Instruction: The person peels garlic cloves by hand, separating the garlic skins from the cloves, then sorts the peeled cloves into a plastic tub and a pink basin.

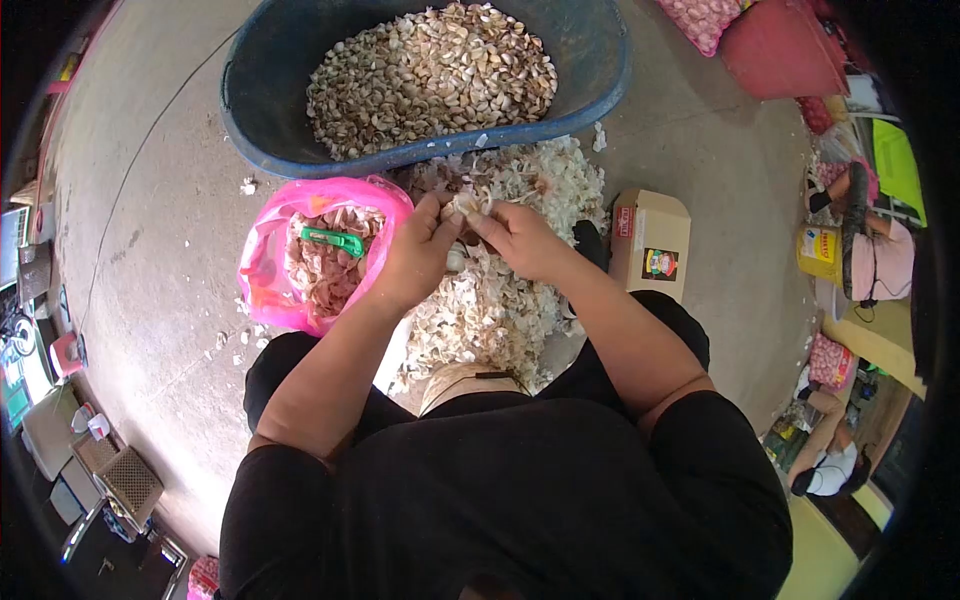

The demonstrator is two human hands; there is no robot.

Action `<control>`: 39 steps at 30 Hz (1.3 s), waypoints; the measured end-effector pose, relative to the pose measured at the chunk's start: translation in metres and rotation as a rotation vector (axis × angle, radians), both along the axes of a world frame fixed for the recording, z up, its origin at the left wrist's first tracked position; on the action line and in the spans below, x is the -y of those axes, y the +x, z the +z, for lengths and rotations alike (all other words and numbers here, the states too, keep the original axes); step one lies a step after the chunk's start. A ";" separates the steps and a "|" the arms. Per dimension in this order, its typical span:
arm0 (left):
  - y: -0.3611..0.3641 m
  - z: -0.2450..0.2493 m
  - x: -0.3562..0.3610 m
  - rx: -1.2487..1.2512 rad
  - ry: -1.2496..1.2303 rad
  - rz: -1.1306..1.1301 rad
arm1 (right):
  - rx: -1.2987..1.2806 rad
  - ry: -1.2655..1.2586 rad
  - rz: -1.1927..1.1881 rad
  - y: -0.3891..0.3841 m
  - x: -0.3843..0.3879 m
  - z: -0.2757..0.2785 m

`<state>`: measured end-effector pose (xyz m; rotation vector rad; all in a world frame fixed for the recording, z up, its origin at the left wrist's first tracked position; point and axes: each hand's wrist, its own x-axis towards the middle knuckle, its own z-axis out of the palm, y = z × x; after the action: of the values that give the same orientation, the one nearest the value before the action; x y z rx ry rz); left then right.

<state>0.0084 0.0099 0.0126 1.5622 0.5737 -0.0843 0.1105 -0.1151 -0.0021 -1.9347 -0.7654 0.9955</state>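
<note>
- The left hand [416,250] and the right hand [527,240] meet in front of the person, above a heap of papery garlic skins [490,330].
- Between them is a pale garlic piece [464,207] (small, and partly covered), with the fingers of both hands closed on it in a pinch.
- Just beside the left wrist stands a pink plastic bag [256,285], open at the top and holding reddish skins [322,280].
- On those skins lies a green cutter [332,241] (whether its blade is out is hard to tell).
- Beyond the hands sits a large dark-blue tub [270,85], with many loose garlic cloves [440,75] inside.
- Near the right forearm, a cardboard box [650,225] rests on the concrete floor [165,210] (a cartoon figure is printed on it).
- Off to the right, well apart, are a yellow bucket [819,250] and a co-worker in a pink top [885,262].
</note>
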 end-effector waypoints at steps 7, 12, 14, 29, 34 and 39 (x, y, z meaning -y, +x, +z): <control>-0.003 -0.021 0.003 0.099 0.296 -0.054 | 0.261 0.059 0.058 -0.009 0.000 0.013; 0.003 -0.018 0.021 0.008 0.032 0.145 | 0.316 0.037 -0.062 -0.021 -0.004 0.015; 0.006 -0.010 0.026 0.058 -0.074 0.213 | 0.364 0.103 -0.145 -0.025 -0.003 0.006; 0.013 -0.023 0.038 0.169 0.189 0.311 | 0.610 0.091 -0.191 -0.023 -0.011 0.012; 0.012 -0.009 0.033 0.068 -0.179 0.306 | 0.482 0.201 -0.187 -0.021 -0.010 0.020; 0.013 0.001 0.031 -0.016 -0.141 0.386 | 0.388 0.263 -0.170 -0.021 -0.008 0.020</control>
<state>0.0213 -0.0213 0.0140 1.2923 0.8538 0.1527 0.0896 -0.1072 0.0174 -1.9418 -0.8800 0.3964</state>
